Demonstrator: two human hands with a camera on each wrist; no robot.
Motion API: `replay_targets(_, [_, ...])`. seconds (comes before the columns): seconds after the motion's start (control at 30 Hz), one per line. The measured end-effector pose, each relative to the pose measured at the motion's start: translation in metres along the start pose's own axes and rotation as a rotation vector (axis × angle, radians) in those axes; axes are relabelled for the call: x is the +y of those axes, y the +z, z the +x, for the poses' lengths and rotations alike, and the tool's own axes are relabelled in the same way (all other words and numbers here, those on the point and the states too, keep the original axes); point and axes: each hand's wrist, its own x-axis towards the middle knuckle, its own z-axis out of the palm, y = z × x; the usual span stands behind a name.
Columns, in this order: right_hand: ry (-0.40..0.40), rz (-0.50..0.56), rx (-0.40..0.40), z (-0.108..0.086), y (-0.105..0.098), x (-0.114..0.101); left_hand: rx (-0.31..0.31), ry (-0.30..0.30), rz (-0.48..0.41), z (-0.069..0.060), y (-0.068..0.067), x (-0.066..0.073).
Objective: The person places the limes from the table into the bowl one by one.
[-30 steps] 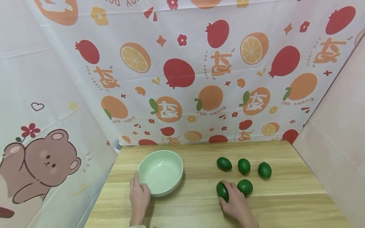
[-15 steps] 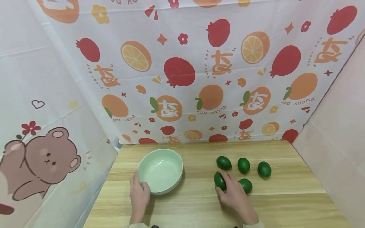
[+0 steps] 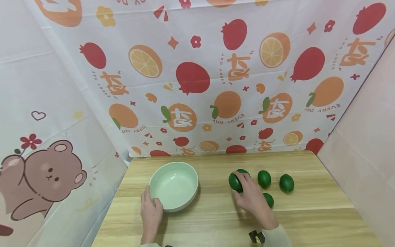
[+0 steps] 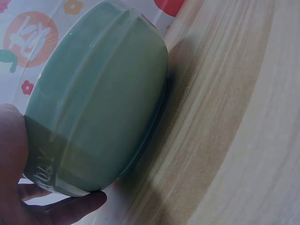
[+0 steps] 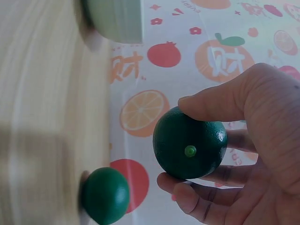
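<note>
- Background: white cloth [image 3: 203,41] printed with oranges, red fruits and small flowers, rising behind the surface; on the person's left, a paler panel [image 3: 71,113] bearing a brown bear print [image 3: 50,175].
- Surface [image 3: 213,223]: light, wood-grained, with the bowl towards its left side and the limes towards its right.
- Bowl [image 3: 174,187]: pale green and round, standing upright near the far left corner.
- Left hand [image 3: 151,211]: gripping the bowl at its near left rim, fingers against the outer wall.
- Right hand [image 3: 250,200]: pinching one dark-green lime [image 3: 236,182] between thumb and fingers; the right wrist view shows this fruit clear of the surface, its bright stem end [image 5: 190,151] exposed.
- Remaining limes: one [image 3: 243,171] partly hidden behind the held fruit, two [image 3: 264,179] [image 3: 286,183] farther right, and one [image 3: 269,199] partly covered by the right hand.
</note>
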Motion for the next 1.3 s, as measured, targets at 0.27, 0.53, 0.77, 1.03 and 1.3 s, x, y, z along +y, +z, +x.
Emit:
replay_targets(0.27, [-0.044, -0.015, 0.024, 0.014, -0.008, -0.012, -0.017, -0.012, 0.004, 0.001, -0.001, 0.002])
replay_targets(0.53, [-0.094, -0.014, 0.030, 0.029, -0.014, -0.021, -0.025, -0.021, 0.001, 0.000, -0.001, 0.002])
replay_targets(0.77, [-0.142, -0.009, 0.046, 0.041, -0.019, -0.029, -0.024, -0.018, 0.008, 0.001, -0.003, 0.002])
replay_targets(1.03, [-0.166, 0.011, 0.031, 0.051, -0.027, -0.038, -0.021, -0.021, 0.006, 0.001, -0.001, 0.002])
replay_targets(1.3, [-0.254, 0.033, 0.053, 0.058, -0.030, -0.052, -0.010, -0.020, 0.006, 0.000, -0.001, 0.001])
